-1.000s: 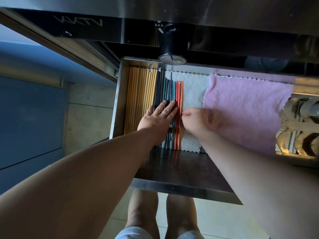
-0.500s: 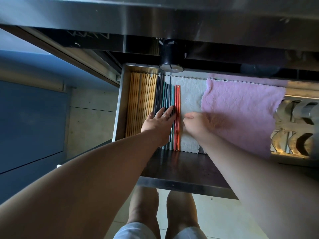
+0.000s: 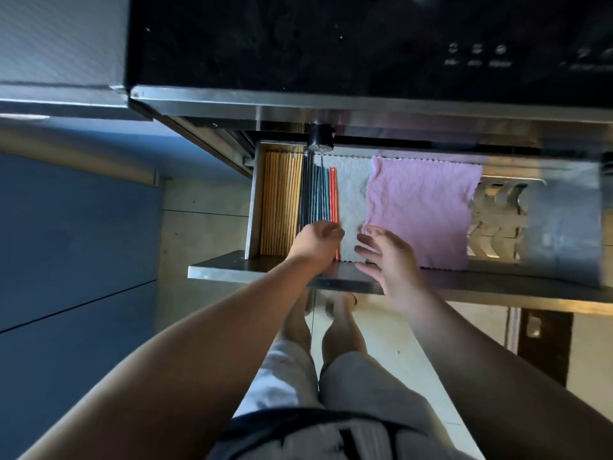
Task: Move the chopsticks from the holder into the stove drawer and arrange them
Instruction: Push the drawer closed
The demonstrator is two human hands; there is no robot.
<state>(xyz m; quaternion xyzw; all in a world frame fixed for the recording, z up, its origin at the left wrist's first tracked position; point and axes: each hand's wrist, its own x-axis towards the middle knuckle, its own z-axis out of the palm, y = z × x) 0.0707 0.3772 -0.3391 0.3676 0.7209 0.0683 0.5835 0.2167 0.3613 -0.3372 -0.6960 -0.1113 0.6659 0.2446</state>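
Two hands over an open stove drawer lined with chopsticks

The drawer [image 3: 252, 207] stands pulled out below a black stove top [image 3: 331, 44]. Along its left side lie wooden chopsticks [image 3: 280, 204], then dark and teal ones [image 3: 315, 194], then orange-red ones [image 3: 333, 194], all side by side and lengthwise. A white cloth [image 3: 351, 194] lies beside them, a pink cloth [image 3: 421, 207] overlapping it. The left hand [image 3: 316, 244], fingers curled, is over the near ends of the coloured sticks; the right hand [image 3: 388, 254], fingers spread, is over the drawer's front edge.
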